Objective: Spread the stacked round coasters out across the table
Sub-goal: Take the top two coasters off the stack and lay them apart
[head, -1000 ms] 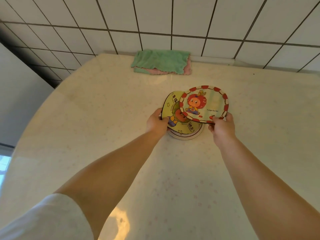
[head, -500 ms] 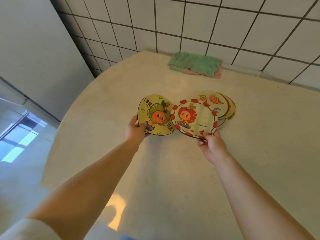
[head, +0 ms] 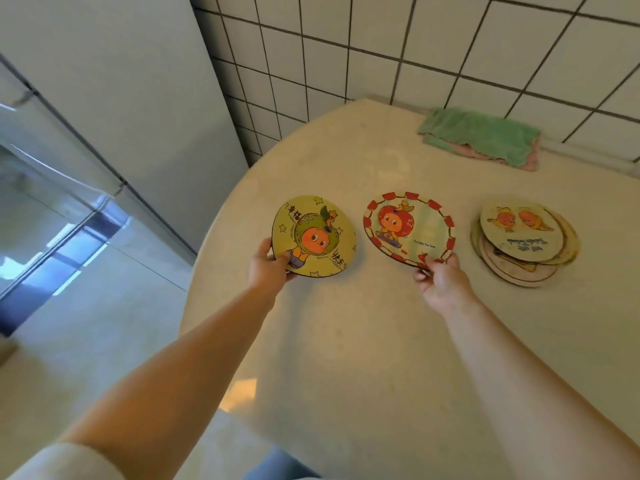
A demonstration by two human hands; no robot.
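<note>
Coasters have fanned apart since a moment ago, when both overlapped close by the pile. Now the left hand (head: 268, 268) pinches the near edge of the yellow coaster (head: 314, 236) out toward the bench's (head: 346, 358) left rim, and the right hand (head: 441, 284) grips the red-bordered coaster (head: 408, 228) just beside it, a clear gap between them. Well to the right sits the remaining stack (head: 524, 242), slightly fanned. Judging by this, two are nearly placed; the stack is yet to be spread.

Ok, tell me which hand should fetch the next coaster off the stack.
Right. The right hand is nearer the stack, with only its red-bordered coaster to release first. The left hand holds the yellow coaster at the far side.
</note>
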